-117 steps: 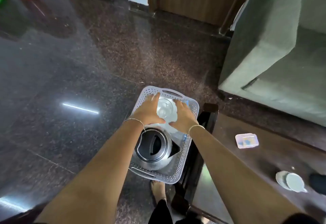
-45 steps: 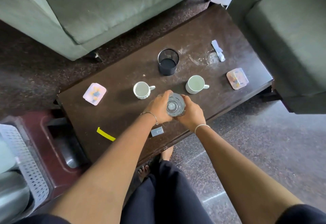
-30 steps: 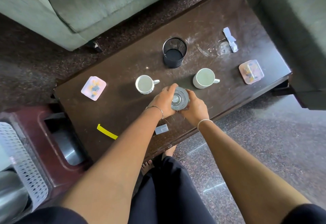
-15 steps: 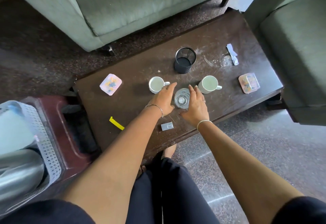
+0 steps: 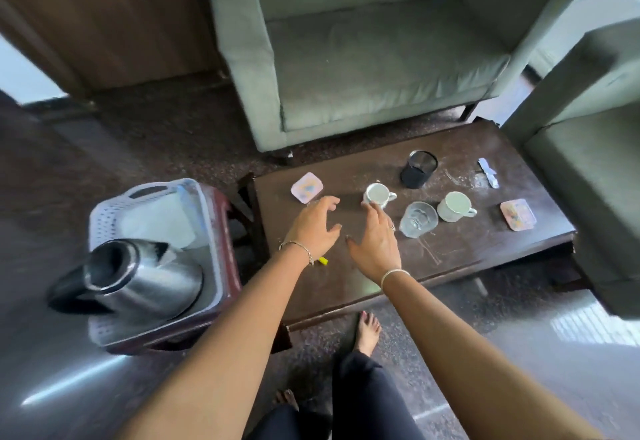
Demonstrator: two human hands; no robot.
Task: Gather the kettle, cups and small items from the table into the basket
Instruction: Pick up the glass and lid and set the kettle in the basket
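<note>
Hands, left (image 5: 313,228) and right (image 5: 375,245), spread wide and empty over bare worktop (image 5: 460,249) left of the glass (image 5: 417,219).

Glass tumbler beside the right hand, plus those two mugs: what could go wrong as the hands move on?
1. The glass tumbler stands close to the right hand; a sideways sweep could tip it.
2. The right hand's fingertips sit at the nearer mug; a hasty grip might knock it over.
3. The kettle fills much of the basket, so added cups may clash with it.
</note>
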